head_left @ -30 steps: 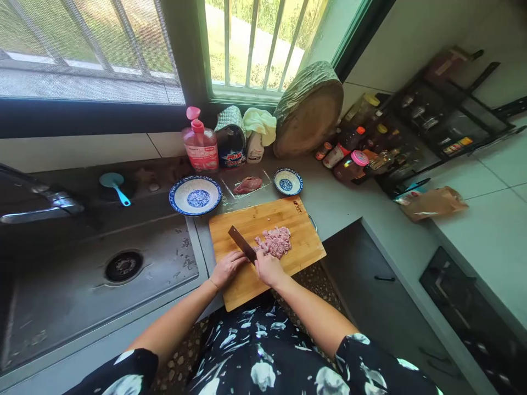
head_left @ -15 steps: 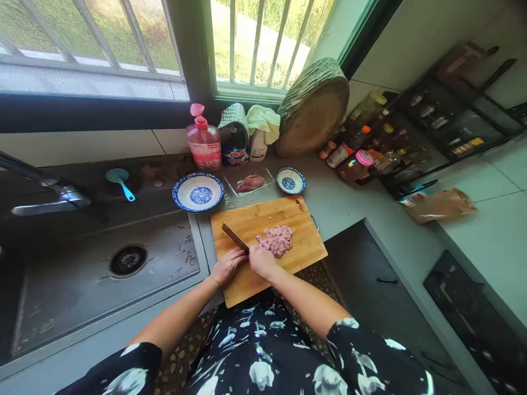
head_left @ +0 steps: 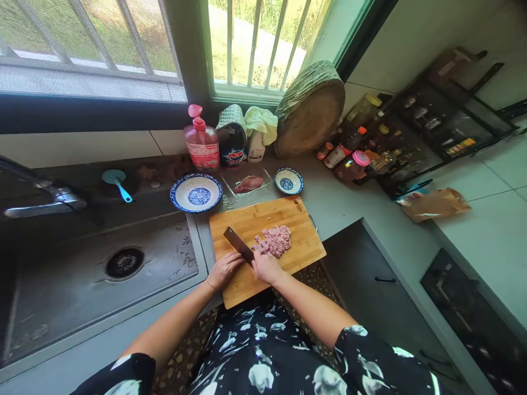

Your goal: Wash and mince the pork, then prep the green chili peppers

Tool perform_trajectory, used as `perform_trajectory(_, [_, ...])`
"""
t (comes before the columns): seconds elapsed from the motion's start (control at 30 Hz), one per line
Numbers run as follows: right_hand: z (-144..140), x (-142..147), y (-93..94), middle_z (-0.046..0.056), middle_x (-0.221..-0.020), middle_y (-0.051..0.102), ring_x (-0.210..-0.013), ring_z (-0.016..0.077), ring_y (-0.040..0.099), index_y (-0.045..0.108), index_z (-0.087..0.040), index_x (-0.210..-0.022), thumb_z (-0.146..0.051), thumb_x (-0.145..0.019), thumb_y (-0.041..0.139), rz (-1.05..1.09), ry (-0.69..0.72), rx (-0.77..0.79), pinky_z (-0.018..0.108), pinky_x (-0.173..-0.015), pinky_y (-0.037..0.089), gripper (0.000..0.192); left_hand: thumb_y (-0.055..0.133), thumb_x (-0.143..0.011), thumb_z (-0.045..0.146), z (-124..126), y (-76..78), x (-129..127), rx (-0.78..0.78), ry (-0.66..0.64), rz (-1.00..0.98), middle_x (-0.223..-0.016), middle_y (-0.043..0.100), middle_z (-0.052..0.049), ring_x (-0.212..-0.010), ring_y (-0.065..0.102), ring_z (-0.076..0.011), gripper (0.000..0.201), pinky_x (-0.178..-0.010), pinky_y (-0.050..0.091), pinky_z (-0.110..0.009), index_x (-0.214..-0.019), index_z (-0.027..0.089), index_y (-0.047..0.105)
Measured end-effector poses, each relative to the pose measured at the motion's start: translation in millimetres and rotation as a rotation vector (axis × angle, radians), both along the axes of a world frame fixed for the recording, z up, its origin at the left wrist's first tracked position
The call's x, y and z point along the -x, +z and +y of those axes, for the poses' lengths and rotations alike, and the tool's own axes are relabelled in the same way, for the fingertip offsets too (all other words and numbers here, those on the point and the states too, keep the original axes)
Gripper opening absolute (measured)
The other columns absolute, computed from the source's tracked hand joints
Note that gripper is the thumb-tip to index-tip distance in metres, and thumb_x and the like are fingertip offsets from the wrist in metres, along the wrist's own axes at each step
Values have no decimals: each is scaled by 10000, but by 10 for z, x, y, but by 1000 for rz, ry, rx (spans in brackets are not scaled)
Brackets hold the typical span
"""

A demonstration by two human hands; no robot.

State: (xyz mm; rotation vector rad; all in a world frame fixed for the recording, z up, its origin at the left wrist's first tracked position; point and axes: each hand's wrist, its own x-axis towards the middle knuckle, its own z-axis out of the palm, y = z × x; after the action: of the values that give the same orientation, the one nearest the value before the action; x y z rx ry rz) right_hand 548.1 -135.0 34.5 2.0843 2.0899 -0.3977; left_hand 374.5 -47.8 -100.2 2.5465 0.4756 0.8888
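Note:
My right hand [head_left: 265, 266] grips a broad-bladed kitchen knife [head_left: 237, 243], its blade slanting up and left over the bamboo cutting board [head_left: 251, 214]. Left of the blade, my left hand [head_left: 224, 270] rests low on the board with fingers bent together close to the knife; whatever lies under those fingertips is hidden. Chopped raw meat [head_left: 275, 240] forms a pale pink heap just right of the blade. Behind the board, a whole piece of meat [head_left: 248, 184] lies on clear plastic film, between a larger blue-and-white plate [head_left: 199, 194] and a small blue-and-white dish [head_left: 289, 181].
To the left is a steel sink [head_left: 74, 252] with a faucet [head_left: 45, 206]; a light-blue scoop [head_left: 117, 182] lies behind it. A pink soap bottle [head_left: 202, 145] and a round wooden block [head_left: 313, 112] stand by the window. Several bottles and jars [head_left: 348, 164] crowd the right corner.
The knife's blade has tilted to show more of its flat side and shifted slightly right with my right hand. My left hand has drawn a little left, away from the blade.

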Motion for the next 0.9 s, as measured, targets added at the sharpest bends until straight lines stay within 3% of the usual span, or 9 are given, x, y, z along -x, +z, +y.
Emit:
perform_trajectory(0.17, [-187,-75,-92,140,-814,655,-743,254,659,443,-111,-1045,-266,-874,396,-14,-8,39,324,-627,505,236,328,-917,206,-15,8,2,-4,12,-12,-1092,620,-57,-1067,541,-158,309,-932,473,-360,-1046,191,609])
perform_trajectory(0.33, [151,181,-158,138,-850,652,-791,244,655,450,-125,-1044,-191,-872,378,-9,-36,0,324,-661,497,198,319,-910,209,-14,77,0,-14,-20,29,-1069,617,-70,-1087,523,-166,324,-935,465,-344,-1039,182,615])
perform_trajectory(0.4, [251,151,-136,145,-895,649,-826,246,647,456,-129,-1064,-239,-881,385,17,-53,-11,330,-678,490,224,315,-913,212,-29,127,-7,0,-28,53,-1057,613,-67,-1065,526,-165,322,-921,466,-340,-1039,189,611])
perform_trajectory(0.53, [135,-265,-94,153,-942,646,-863,240,634,406,-123,-1196,-317,-885,403,66,-171,1,326,-716,464,367,332,-918,251,-73,210,-58,17,74,78,-987,620,-70,-923,562,-174,296,-811,498,-338,-1041,192,595])
perform_trajectory(0.63, [-3,-590,-108,158,-955,645,-874,237,628,422,-116,-1190,-326,-894,386,71,-298,1,305,-706,446,364,369,-901,247,-85,241,-192,47,175,97,-901,628,-68,-834,579,-180,258,-749,502,-334,-1002,184,598])
perform_trajectory(0.77, [-4,-833,-69,112,-964,652,-878,222,627,404,-175,-1221,-336,-878,438,93,-280,-45,271,-679,432,381,405,-859,208,-121,275,-584,131,277,51,-796,632,-65,-762,600,-183,211,-698,509,-323,-884,173,612])
perform_trajectory(0.9, [55,-1203,103,88,-885,660,-829,207,635,453,-182,-1121,-354,-912,375,62,-247,-124,255,-655,428,283,468,-828,207,-316,293,-1062,274,389,-14,-875,643,-70,-802,607,-194,187,-730,512,-344,-963,181,596])
